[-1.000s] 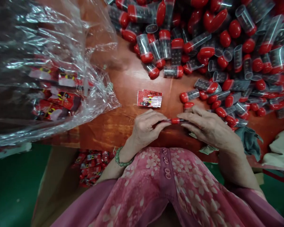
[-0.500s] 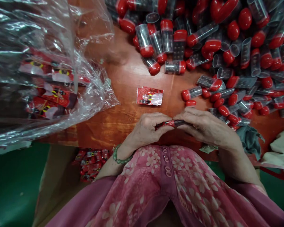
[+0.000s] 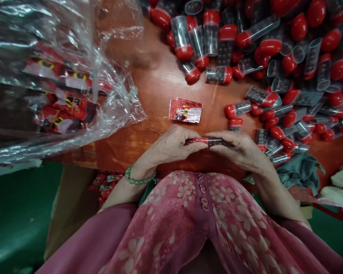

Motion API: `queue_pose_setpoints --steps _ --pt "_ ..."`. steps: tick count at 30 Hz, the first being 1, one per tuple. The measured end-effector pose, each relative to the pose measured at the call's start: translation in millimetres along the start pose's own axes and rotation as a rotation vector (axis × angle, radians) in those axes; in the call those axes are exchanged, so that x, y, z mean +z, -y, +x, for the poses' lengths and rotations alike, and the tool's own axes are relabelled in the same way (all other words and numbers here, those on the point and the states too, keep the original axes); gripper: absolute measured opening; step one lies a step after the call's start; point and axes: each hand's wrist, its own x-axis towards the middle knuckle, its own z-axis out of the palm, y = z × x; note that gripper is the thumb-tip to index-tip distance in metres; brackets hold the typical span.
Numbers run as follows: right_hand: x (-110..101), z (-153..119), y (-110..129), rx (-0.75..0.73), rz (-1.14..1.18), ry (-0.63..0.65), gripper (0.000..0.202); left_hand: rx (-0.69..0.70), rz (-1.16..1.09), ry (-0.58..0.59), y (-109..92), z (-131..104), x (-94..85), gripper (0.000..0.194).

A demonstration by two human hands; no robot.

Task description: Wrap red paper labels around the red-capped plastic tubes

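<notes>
Close to the table's front edge, my two hands hold one clear plastic tube [image 3: 215,141] lying sideways between them. Fingers and thumb of my left hand [image 3: 170,146] pinch its left part, where a red printed sleeve [image 3: 198,141] shows around it. My right hand [image 3: 240,149] is closed on the darker, see-through right part. Both ends of the tube are largely covered by fingers. Just beyond my hands lies a small stack of flat red printed sleeves [image 3: 185,110]. Two red-capped tubes [image 3: 238,109] rest past my right fingers.
A large heap of red-capped clear tubes [image 3: 225,49] covers the back and right. At left, a clear plastic bag [image 3: 117,102] holds more printed sleeves. A grey-green cloth [image 3: 300,171] lies at right. Below the table edge, a cardboard box [image 3: 71,201] contains red printed items [image 3: 105,186].
The view has shifted, so the heap sits further right and higher. The held tube is now more level, and my right hand has turned slightly, its fingers straighter along the tube.
</notes>
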Motion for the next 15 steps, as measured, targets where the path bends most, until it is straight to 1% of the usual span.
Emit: queue_pose_setpoints --steps 2,3,4,5,7,8,10,12,15 --pt "3 2 1 0.081 0.100 -0.025 0.022 -0.023 -0.050 0.035 3 1 -3.2 0.038" --pt "4 3 2 0.125 0.161 -0.045 0.020 -0.030 -0.097 0.019 6 0 -4.6 0.038" --pt "6 3 2 0.166 0.229 -0.073 0.018 -0.031 -0.172 -0.032 9 -1 -5.4 0.039" --pt "8 4 2 0.200 0.298 -0.106 0.018 -0.021 -0.279 -0.106 13 -3 -5.2 0.041" --pt "12 6 1 0.236 0.420 -0.176 0.022 0.021 -0.546 -0.255 22 -8 -0.5 0.051" --pt "15 7 0 0.238 0.461 -0.211 0.024 0.047 -0.672 -0.301 25 -11 4.2 0.056" --pt "21 10 -2 0.223 0.497 -0.261 0.030 0.074 -0.843 -0.324 28 -15 17.4 0.056" --pt "28 16 -3 0.201 0.498 -0.283 0.034 0.067 -0.901 -0.332 26 -15 32.1 0.048" --pt "38 24 0 0.152 0.479 -0.281 0.034 0.042 -0.945 -0.448 19 -10 47.5 0.041"
